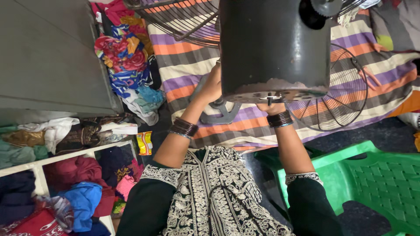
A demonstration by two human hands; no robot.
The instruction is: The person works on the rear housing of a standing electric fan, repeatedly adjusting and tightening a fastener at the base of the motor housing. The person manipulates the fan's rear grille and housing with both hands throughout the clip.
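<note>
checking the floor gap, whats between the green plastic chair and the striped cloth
In the head view, the person's right forearm crosses it; beneath lies dark bare floor between green plastic chair and striped cloth.

1 dark fan motor housing [273,43], 2 wire fan guards [337,94], 1 green plastic chair [376,183], 2 hands [212,85].

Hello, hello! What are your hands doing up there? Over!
Left hand and right hand both gripping the dark grey cylindrical metal fan motor housing, held up. Round wire fan guard lies below on striped cloth.
</note>
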